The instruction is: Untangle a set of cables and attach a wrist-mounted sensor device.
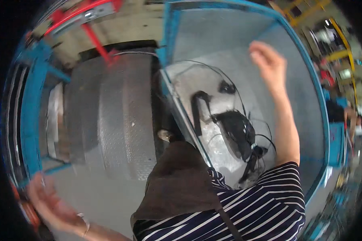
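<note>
A black, bulky, bag-like pack [235, 132] lies on a grey metal table with a blue frame [225, 36], toward the near side of its surface; whether anything is inside the pack cannot be seen. On the same table, a thin black cable [240, 96] loops beyond the pack, a bent black strap-like piece [196, 112] lies to its left, and a small dark lump [226, 87] lies farther back. The right hand [269, 60] is raised over the table's right part, fingers loosely bent, grasping nothing visible. The left hand [50, 199], blurred, is well to the left of the table, fingers spread and apparently empty, near the foot of a tall blue metal frame [32, 108]. Between that frame and the table lies a dark grey, textured floor mat [124, 116]. Beyond the mat, left of the table, stands a red metal stand [96, 40].
</note>
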The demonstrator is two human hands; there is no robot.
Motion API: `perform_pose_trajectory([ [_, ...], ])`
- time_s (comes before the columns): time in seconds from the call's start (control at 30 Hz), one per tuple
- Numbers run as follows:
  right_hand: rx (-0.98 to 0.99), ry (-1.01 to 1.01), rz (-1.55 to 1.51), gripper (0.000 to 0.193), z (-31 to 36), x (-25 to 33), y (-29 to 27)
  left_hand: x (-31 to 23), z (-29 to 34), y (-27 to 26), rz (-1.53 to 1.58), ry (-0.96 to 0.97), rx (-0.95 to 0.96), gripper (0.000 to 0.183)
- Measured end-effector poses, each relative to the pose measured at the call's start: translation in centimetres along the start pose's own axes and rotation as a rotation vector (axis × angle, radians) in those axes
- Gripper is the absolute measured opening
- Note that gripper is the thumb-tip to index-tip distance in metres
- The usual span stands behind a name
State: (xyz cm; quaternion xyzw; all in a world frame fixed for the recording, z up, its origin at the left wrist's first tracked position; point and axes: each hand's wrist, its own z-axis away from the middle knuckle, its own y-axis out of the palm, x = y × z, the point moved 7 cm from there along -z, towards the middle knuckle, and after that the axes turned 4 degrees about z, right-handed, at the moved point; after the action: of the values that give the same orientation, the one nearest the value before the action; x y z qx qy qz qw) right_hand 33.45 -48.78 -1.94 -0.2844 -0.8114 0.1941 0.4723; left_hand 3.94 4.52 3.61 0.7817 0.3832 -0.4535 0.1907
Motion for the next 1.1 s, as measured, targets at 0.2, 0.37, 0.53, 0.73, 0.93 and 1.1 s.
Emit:
perform_pose_trajectory([
  [0.2,0.7,0.283,0.385,0.033,13.3,-17.4,1.5,22.4,17.3,19.0,-0.294,-0.244,1.076,0.027],
  [0.37,0.895,0.52,0.398,0.035,14.1,-17.3,4.0,15.8,19.9,28.1,-0.055,-0.017,1.535,0.02],
  [0.53,1.046,0.408,0.567,0.035,13.1,-16.9,5.1,21.6,15.7,24.8,-0.395,-0.198,1.412,0.015],
  [0.73,1.18,0.349,0.553,0.055,13.7,-17.7,13.8,26.8,21.0,9.1,-0.526,-0.844,1.158,0.019],
  [0.93,1.007,0.24,0.681,0.092,11.5,-16.5,21.3,28.3,34.8,-9.5,-0.596,-1.371,0.77,0.015],
  [1.1,1.015,0.125,0.785,0.064,12.5,-19.7,26.1,27.1,44.5,-17.0,-0.504,-1.549,0.475,0.012],
])
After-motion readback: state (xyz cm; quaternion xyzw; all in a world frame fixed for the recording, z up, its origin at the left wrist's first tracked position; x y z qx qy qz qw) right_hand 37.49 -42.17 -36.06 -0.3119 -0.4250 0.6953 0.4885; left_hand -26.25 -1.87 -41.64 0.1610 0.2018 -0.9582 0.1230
